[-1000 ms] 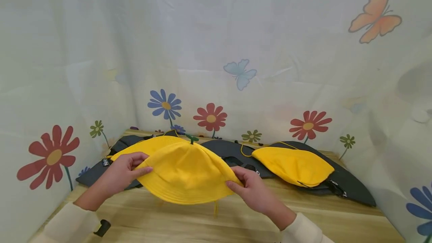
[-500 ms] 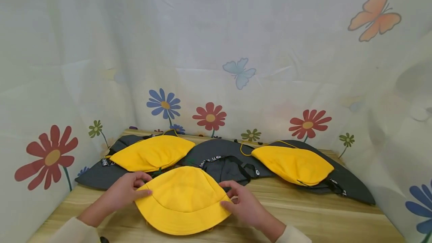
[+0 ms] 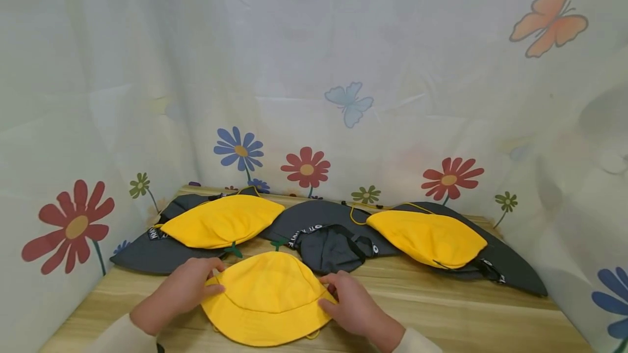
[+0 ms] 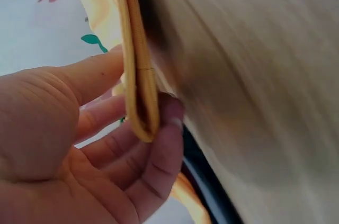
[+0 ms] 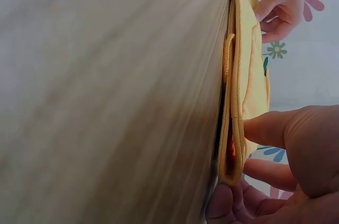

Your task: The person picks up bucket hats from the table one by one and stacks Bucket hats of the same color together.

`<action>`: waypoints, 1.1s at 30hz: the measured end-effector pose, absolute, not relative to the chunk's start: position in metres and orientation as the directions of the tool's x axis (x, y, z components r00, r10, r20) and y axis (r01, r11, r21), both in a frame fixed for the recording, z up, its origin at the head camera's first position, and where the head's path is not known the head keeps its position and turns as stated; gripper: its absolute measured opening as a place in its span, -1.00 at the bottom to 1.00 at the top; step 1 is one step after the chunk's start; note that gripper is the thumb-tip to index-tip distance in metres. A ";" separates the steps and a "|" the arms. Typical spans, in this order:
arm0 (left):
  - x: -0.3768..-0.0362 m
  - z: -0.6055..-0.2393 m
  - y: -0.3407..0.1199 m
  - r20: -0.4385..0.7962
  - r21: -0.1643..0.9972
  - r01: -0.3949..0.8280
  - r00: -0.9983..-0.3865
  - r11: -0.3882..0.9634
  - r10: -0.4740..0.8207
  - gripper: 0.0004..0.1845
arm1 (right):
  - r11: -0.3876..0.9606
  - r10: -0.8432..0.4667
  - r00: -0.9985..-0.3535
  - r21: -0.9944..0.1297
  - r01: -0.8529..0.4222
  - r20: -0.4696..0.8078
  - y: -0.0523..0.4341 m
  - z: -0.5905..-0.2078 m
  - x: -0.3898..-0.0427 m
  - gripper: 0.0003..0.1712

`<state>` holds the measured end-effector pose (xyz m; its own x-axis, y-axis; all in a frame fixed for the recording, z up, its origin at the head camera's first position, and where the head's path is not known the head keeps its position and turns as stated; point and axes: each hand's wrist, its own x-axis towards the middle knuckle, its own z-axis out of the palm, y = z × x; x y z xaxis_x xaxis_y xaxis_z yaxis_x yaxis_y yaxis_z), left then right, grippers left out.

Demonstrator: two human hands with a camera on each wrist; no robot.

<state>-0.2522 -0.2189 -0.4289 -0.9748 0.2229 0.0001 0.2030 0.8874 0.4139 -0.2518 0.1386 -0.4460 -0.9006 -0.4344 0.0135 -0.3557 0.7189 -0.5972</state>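
Note:
A yellow bucket hat [image 3: 267, 290] lies folded flat on the wooden table, its curved brim toward me. A small green sprout [image 3: 278, 244] tops its crown. My left hand [image 3: 190, 288] pinches the hat's left end; in the left wrist view, the thumb lies on one side of the doubled brim [image 4: 139, 75] and the fingers on the other. At the right end my right hand [image 3: 352, 305] grips the hat likewise, the thumb on its upper face in the right wrist view. A yellow cord loop [image 5: 228, 57] hangs out along the brim there.
Behind the held hat, a yellow hat [image 3: 223, 222] rests on a dark grey hat [image 3: 139, 255] at left. Another dark grey hat [image 3: 326, 252] lies in the middle. At right a yellow hat [image 3: 427, 238] lies on a dark one [image 3: 515, 268]. A flowered curtain [image 3: 392, 70] encloses the table.
The held yellow hat has come down from above the table and toward me, both hands with it. In the last half second it has shifted only slightly, and its sprout shows again.

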 end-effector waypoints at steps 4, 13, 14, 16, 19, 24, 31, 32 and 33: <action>-0.252 -0.424 -0.214 -0.028 0.328 0.207 -0.973 0.922 0.228 -0.66 | 0.742 -0.444 -0.895 -0.544 -0.392 0.040 0.136 -0.439 -0.249 -0.55; -0.239 -0.416 -0.174 0.012 0.337 0.420 -0.897 0.843 0.442 -0.49 | 0.678 -0.583 -0.806 -0.484 -0.553 0.102 0.118 -0.421 -0.242 -0.52; -0.237 -0.416 -0.169 0.000 0.342 0.454 -0.876 0.823 0.483 -0.44 | 0.676 -0.603 -0.794 -0.478 -0.561 0.079 0.117 -0.421 -0.242 -0.51; -0.234 -0.419 -0.159 -0.033 0.338 0.509 -0.834 0.792 0.550 -0.36 | 0.678 -0.634 -0.773 -0.467 -0.567 0.019 0.114 -0.420 -0.242 -0.47; -0.232 -0.426 -0.149 -0.078 0.310 0.558 -0.792 0.770 0.605 -0.32 | 0.694 -0.665 -0.744 -0.429 -0.578 -0.073 0.110 -0.423 -0.244 -0.39; -0.234 -0.437 -0.145 -0.129 0.273 0.563 -0.782 0.780 0.609 -0.35 | 0.694 -0.705 -0.695 -0.343 -0.633 -0.145 0.104 -0.430 -0.247 -0.33; -0.240 -0.434 -0.144 -0.124 0.247 0.578 -0.777 0.778 0.617 -0.35 | 0.707 -0.696 -0.698 -0.325 -0.628 -0.165 0.098 -0.429 -0.251 -0.33; -0.241 -0.434 -0.144 -0.126 0.250 0.575 -0.778 0.779 0.615 -0.34 | 0.711 -0.692 -0.702 -0.328 -0.623 -0.167 0.097 -0.429 -0.252 -0.33; -0.241 -0.433 -0.144 -0.128 0.253 0.574 -0.778 0.779 0.615 -0.34 | 0.712 -0.690 -0.704 -0.330 -0.620 -0.168 0.097 -0.429 -0.252 -0.33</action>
